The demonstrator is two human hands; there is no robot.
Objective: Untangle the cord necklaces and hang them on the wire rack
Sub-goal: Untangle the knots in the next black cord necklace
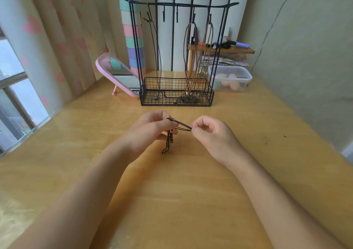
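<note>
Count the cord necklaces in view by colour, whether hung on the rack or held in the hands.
Black: 2 (hung black necklace, held black necklace)
Brown: 2 (left brown necklace, right brown necklace)
Total: 4

The left forearm (86,187) and the right forearm (277,191) are bare, skin uncovered from the lower edge of the view up to the wrists, each arm smooth and narrowing toward the wrist. The left hand (150,130) and the right hand (212,136) are bare as well, fingers slim
</note>
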